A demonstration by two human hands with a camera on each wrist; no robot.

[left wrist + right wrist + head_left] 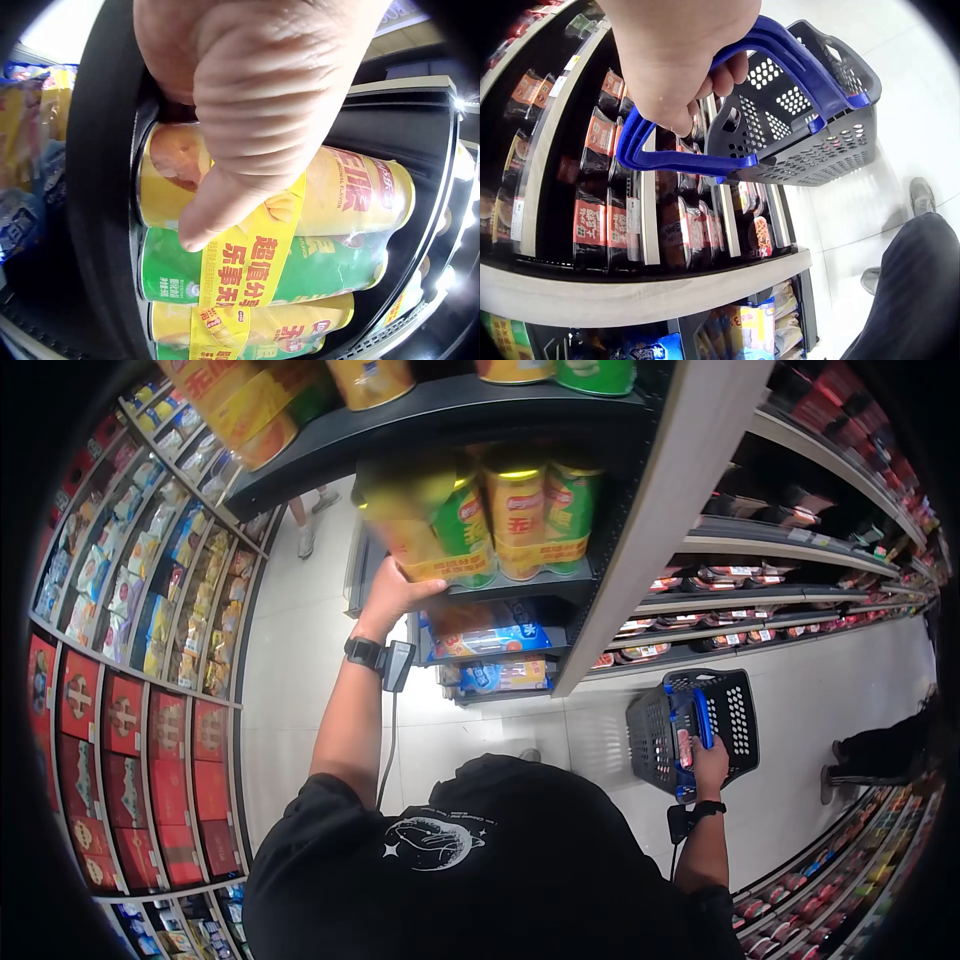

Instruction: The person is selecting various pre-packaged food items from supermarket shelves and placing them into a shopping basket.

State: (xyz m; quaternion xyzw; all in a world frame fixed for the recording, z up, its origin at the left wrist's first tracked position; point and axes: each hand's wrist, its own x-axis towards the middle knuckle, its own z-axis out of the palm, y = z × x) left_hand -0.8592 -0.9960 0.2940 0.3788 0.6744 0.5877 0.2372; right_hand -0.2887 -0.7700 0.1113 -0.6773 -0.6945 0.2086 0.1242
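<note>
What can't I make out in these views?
Left wrist view: most fingers of the left hand, hidden by the hand itself.
Head view: top of the gripped can pack, blurred.
Head view: upper body of the bystander, cut off by the dark lens edge.
Right wrist view: price tag print, too small.

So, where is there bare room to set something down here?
Bare floor shows between the red boxes and the can shelf, and again between that shelf and the basket. The shelf itself is crowded: packed cans stand side by side.
</note>
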